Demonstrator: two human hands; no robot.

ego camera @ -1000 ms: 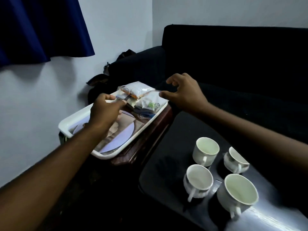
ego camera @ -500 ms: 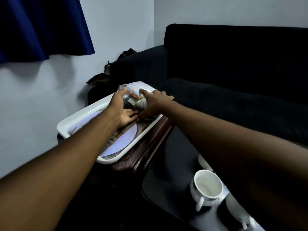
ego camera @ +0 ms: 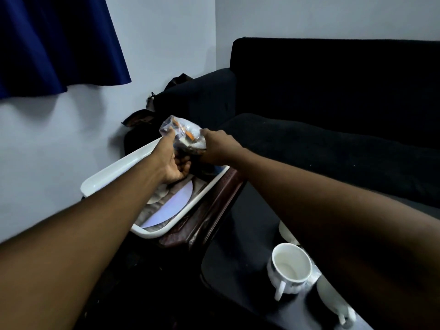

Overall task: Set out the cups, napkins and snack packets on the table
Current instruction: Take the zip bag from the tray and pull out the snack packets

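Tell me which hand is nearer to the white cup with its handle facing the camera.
Right. The right hand grips the snack packets over the tray, its forearm passing above the cup; the left hand holds them farther left.

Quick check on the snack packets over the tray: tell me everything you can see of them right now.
The snack packets are a bunched stack of clear, crinkly plastic bags with pale and dark contents and an orange patch. They are gripped from both sides: the left hand holds the near left edge and the right hand holds the right edge. The bunch sits above the far end of the white tray; whether its underside touches the tray is hidden.
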